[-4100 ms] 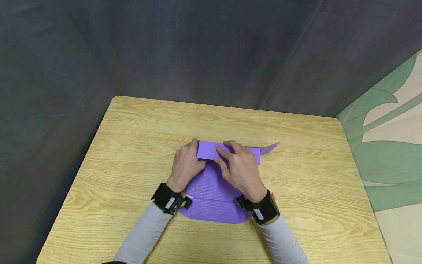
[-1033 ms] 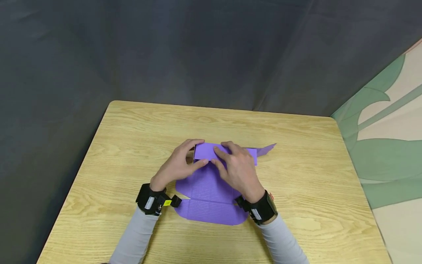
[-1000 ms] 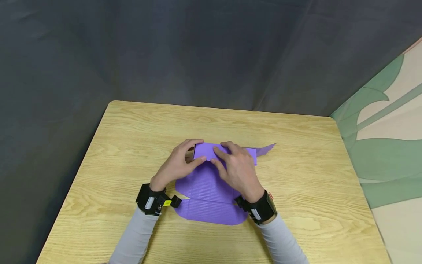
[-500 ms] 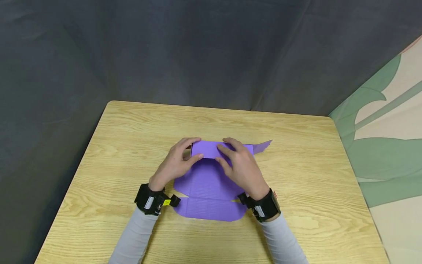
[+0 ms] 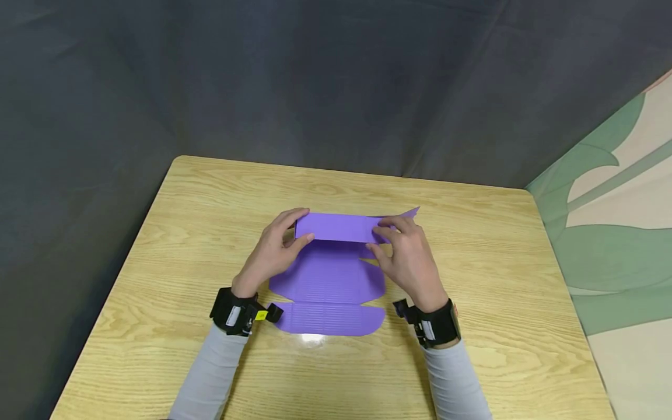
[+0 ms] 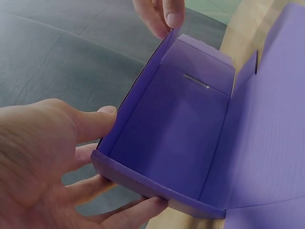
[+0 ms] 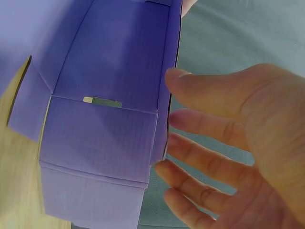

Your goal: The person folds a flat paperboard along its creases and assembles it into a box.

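A purple cardboard box (image 5: 336,227), partly folded, stands on its side on the table, its lid panel (image 5: 336,280) laid out toward me. My left hand (image 5: 268,251) grips the left end; in the left wrist view its thumb lies at the long wall's edge and its fingers pass under the folded-up end wall (image 6: 190,205). At the other end, my right hand (image 5: 412,262) pinches the long wall, thumb at the edge and fingers outside, as the right wrist view shows. The right end flap (image 7: 95,138) is unfolded outward, with a slot (image 7: 107,101) at its crease.
The wooden table (image 5: 499,291) extends around the box on all sides. A dark cloth (image 5: 336,87) hangs behind the table, and a green and cream leaf-patterned cloth (image 5: 619,251) hangs at the right.
My right hand has slid right along the box to its right end. My left hand moved from the box's far left corner to gripping its left end. The box shifted slightly left and away.
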Demonstrator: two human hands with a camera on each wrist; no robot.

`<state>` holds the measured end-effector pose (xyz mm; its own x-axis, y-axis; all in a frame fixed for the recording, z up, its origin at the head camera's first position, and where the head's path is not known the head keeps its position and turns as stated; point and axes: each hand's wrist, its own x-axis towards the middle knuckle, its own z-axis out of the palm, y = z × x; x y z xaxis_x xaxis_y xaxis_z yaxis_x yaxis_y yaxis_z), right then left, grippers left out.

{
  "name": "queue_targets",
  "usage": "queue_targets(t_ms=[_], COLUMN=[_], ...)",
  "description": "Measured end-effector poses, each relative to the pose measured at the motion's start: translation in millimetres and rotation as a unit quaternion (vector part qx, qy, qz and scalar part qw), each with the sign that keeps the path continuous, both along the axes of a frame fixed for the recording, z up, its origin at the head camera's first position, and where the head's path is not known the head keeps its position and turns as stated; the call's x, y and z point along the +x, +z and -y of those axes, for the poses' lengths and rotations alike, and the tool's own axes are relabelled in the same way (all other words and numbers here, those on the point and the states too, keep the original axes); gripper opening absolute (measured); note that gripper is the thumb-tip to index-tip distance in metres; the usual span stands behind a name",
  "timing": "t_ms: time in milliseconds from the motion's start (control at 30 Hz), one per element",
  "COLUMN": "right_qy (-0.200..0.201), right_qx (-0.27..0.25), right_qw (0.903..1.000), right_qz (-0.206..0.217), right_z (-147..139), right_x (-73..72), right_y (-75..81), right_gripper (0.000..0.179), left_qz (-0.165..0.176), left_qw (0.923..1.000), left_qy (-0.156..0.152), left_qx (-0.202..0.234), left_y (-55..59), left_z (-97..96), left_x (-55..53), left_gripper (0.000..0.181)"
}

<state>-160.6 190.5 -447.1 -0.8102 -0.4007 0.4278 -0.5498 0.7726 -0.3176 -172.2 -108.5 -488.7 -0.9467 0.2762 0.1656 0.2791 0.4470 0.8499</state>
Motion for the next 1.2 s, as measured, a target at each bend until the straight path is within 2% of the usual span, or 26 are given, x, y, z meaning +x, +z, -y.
queue_targets(t_ms=[167, 467, 600, 800, 1200], right_qy=[0.008, 0.024, 0.027, 0.036, 0.04], right_qx=[-0.013, -0.051, -0.062, -0.084, -0.116], right_qw=[0.9994, 0.9931, 0.9904, 0.9853, 0.9747], right_qz=[0.031, 0.103, 0.12, 0.145, 0.187], right_z=[-2.2, -1.9, -1.7, -1.4, 0.7], right_x=[-2.7, -7.2, -9.1, -10.7, -12.4], right_y=[-2.7, -7.8, -10.1, -13.1, -17.9], right_gripper=[0.03, 0.028, 0.026, 0.024, 0.023], left_qz=[0.008, 0.002, 0.006, -0.007, 0.0], left_qw=[0.9999, 0.9999, 1.0, 1.0, 1.0], left_qy=[-0.006, -0.007, -0.003, -0.002, -0.001], left_qx=[0.011, 0.011, 0.005, -0.001, -0.008], left_y=[-0.6, -3.7, -4.6, -2.6, -1.7], left_z=[-0.7, -0.4, -0.9, -2.7, -2.1], left_x=[-1.9, -1.8, -1.6, -0.7, 0.4], left_gripper=[0.057, 0.055, 0.054, 0.055, 0.055])
